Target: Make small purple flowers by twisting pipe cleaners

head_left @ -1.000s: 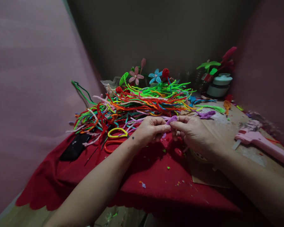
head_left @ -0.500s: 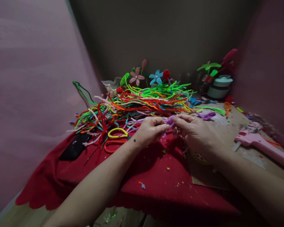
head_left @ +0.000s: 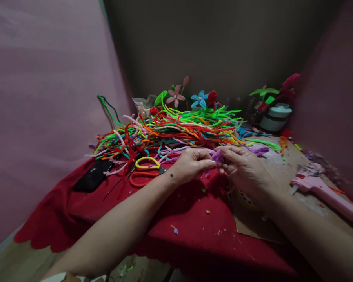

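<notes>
A short purple piece of pipe cleaner work is stretched between my two hands above the red cloth. My left hand pinches its left end between thumb and fingers. On the other side my right hand grips it with the fingertips, and those fingers partly hide it. Just behind the hands lies a big heap of coloured pipe cleaners. Another purple piece rests beyond my right hand. Scissors with yellow and red-orange handles lie left of my left wrist, their blades hidden.
A black phone lies at the left. To the right, a pink glue gun rests on a cardboard sheet. Behind stand pipe cleaner flowers and a lidded jar. Small scraps dot the red tablecloth.
The camera view has shifted slightly. Both hands stay together on the purple piece, which shows a little more between the fingertips.
</notes>
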`<state>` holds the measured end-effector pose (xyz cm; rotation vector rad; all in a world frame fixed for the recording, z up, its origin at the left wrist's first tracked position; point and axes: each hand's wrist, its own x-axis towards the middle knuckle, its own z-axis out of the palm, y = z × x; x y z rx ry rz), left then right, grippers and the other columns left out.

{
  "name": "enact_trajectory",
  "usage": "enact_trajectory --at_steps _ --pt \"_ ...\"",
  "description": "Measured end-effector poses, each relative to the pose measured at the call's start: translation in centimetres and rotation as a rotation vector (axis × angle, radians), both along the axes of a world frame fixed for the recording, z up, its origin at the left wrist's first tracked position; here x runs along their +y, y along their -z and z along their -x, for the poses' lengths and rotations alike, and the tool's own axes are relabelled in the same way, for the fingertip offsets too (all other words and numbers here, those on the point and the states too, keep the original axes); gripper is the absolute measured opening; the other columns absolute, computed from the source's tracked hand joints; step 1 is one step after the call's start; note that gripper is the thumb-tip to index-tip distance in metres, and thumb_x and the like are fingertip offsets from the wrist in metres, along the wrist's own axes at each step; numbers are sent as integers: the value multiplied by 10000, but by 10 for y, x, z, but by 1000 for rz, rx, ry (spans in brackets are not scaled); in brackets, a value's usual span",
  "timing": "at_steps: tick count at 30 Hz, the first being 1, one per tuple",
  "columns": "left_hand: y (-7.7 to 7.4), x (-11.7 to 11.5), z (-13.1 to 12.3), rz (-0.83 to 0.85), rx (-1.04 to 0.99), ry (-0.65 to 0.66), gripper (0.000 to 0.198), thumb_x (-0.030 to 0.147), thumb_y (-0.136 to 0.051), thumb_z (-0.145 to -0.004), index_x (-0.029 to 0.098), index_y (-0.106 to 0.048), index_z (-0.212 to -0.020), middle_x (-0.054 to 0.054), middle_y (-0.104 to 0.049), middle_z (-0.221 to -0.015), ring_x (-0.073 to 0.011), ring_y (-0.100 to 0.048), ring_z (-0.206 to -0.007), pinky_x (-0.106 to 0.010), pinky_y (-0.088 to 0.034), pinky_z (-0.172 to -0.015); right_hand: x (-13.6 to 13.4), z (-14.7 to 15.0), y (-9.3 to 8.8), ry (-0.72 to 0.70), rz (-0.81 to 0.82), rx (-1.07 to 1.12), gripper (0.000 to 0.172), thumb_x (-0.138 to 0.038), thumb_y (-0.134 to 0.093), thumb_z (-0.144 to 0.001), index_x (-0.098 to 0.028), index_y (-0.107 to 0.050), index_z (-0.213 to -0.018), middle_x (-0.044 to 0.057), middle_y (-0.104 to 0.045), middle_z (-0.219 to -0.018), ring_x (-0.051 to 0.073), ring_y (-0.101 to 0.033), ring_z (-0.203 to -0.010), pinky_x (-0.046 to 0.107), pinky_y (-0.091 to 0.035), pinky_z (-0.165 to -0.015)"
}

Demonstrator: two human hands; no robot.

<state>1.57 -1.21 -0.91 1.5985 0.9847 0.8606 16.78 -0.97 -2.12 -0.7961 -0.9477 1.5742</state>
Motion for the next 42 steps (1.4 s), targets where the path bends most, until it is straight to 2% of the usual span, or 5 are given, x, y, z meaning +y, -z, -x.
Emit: enact_trajectory --at_steps 7,13,21,30,42 --pt "6 1 -1 85 -60 33 233 322 -564 -721 140 -491 -594 70 -414 -415 -29 -312 -325 -174 -208 -352 -1 -2 2 76 -119 -248 192 -306 -711 -664 -140 -616 -652 -15 -556 -531 75 -469 -448 210 -374 -440" --pt "7 1 0 79 -87 24 215 319 -527 -767 133 -549 -661 76 -410 -420 -26 -320 -317 -159 -225 -341 2 -1 6 -97 1 -29 178 -201 -744 -595 -154 -646 -736 16 -617 -708 115 -565 -600 251 -453 -563" --pt "7 2 -3 22 -37 31 239 320 -492 -787 128 -578 -675 60 -435 -440 -33 -309 -339 -168 -228 -362 2 2 9 -81 -64 -82 86 -186 -680 -590 -173 -621 -652 8 -583 -633 121 -527 -569 258 -441 -562" --pt "22 -2 -5 -676 413 -183 206 235 -469 -820 163 -518 -633 -9 -519 -637 -110 -442 -608 -230 -334 -603 -21 8 -15 11 -65 -549 95 -202 -474 -695 -212 -507 -606 -42 -480 -471 90 -406 -384 213 -291 -364" --pt "9 -1 -4 -498 297 -202 249 252 -479 -811 152 -507 -584 38 -451 -550 -79 -393 -540 -214 -290 -542 -7 1 3 68 -185 -328 227 -373 -639 -713 -166 -574 -650 -19 -533 -560 82 -435 -477 217 -323 -458"
